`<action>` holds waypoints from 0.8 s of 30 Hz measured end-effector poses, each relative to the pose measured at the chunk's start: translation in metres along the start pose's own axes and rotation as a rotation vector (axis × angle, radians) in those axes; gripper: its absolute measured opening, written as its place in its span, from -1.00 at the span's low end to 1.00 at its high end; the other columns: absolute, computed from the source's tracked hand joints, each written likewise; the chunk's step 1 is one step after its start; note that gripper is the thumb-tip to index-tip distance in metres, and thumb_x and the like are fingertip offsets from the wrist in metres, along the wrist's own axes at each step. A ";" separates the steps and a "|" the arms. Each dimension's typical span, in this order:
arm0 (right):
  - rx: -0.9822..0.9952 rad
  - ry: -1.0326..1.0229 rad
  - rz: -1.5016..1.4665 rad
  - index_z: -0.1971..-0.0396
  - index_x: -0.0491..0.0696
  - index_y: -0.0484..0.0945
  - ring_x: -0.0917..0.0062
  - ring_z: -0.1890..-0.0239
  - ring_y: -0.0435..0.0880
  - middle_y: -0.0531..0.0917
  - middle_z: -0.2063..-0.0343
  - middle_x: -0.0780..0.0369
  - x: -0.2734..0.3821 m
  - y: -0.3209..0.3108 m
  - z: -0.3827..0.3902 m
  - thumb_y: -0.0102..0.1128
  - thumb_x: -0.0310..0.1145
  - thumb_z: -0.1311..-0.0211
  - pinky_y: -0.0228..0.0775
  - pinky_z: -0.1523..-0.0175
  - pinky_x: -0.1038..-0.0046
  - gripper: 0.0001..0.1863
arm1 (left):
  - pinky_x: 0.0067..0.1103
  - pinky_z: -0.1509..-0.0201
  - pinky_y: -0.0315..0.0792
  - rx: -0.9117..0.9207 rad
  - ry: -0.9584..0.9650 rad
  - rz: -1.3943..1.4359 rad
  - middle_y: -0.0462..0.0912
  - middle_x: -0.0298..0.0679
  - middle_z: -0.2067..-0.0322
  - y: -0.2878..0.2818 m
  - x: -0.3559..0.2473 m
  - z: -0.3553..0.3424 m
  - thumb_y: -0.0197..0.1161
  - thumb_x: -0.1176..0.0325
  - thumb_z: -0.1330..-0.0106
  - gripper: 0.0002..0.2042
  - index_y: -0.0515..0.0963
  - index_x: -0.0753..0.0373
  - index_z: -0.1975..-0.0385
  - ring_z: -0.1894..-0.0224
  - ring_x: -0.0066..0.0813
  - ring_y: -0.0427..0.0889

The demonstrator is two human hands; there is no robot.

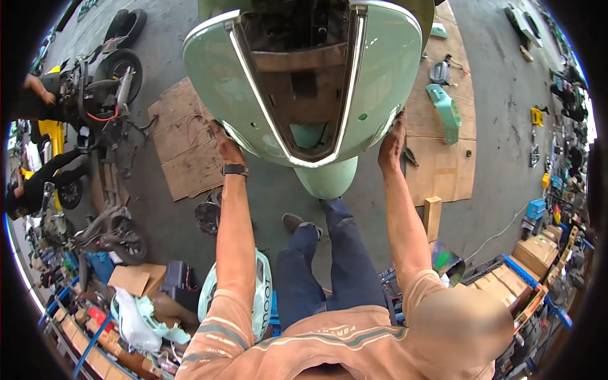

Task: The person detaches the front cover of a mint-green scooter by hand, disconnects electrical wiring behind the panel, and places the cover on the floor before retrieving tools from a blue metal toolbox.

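In the head view, a large pale green scooter front panel [218, 82] fills the upper middle, between the person's two hands. A bright V-shaped strip [266, 106] runs down both sides of its dark centre [304, 69], and a rounded green mudguard [326, 179] shows under its lower tip.

The left hand [226, 144] touches the panel's lower left edge, below a wrist wearing a dark watch [235, 170]. The right hand [392, 140] touches the opposite edge, lower right. The fingers of both hands are partly hidden along the panel, so I cannot tell how far they are closed around it.

On the floor left of the panel lies a cardboard sheet [180, 152]. Another piece of cardboard [443, 183] lies to the right, with a smaller green part [446, 114] on it. A dark tool [411, 157] is near the right hand, and a wooden block [432, 218] rests at the lower edge of that cardboard.

Farther left, a co-worker's hand [43, 95] is near a stripped motorcycle [95, 101]. At lower right, cardboard boxes [503, 285] sit in a blue-edged rack [518, 269].
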State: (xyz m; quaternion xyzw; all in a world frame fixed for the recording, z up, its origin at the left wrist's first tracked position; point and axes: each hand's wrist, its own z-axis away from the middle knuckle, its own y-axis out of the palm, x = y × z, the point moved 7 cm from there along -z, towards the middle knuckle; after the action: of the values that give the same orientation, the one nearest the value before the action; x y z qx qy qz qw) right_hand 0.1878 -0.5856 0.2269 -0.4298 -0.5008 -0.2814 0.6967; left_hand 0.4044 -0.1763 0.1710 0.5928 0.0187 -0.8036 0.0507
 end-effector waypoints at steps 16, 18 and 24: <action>0.196 0.355 -0.504 -0.16 -0.11 0.34 0.48 -0.11 0.40 0.47 -0.05 0.21 -0.044 -0.083 0.007 -0.28 -0.14 -0.45 0.19 -0.23 0.41 -0.54 | -0.51 -0.16 0.36 -0.026 0.059 0.001 0.43 -0.24 -0.11 -0.034 -0.052 0.145 -0.13 0.09 -0.50 -0.54 0.25 0.25 -0.26 -0.11 -0.39 0.44; 0.153 0.321 -0.387 -0.15 -0.14 0.35 0.44 -0.12 0.38 0.47 -0.05 0.18 -0.118 -0.125 0.002 -0.28 -0.14 -0.44 0.17 -0.25 0.39 -0.53 | -0.47 -0.11 0.44 0.036 -0.040 0.163 0.47 -0.22 -0.07 -0.033 -0.045 0.147 -0.08 0.18 -0.49 -0.58 0.26 0.27 -0.24 -0.07 -0.37 0.48; 0.311 0.317 -0.204 -0.14 -0.14 0.37 0.39 -0.11 0.40 0.48 -0.08 0.19 -0.064 -0.152 0.028 -0.29 -0.05 -0.42 0.18 -0.25 0.37 -0.46 | -0.40 -0.16 0.43 0.151 -0.095 0.195 0.41 -0.15 -0.14 -0.040 -0.076 0.153 -0.08 0.22 -0.50 -0.59 0.25 0.31 -0.24 -0.13 -0.33 0.45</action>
State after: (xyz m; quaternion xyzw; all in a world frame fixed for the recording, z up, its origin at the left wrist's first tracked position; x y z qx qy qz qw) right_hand 0.0278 -0.6350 0.2189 -0.2153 -0.4633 -0.3337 0.7923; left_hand 0.2774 -0.1457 0.2880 0.5552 -0.1022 -0.8211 0.0846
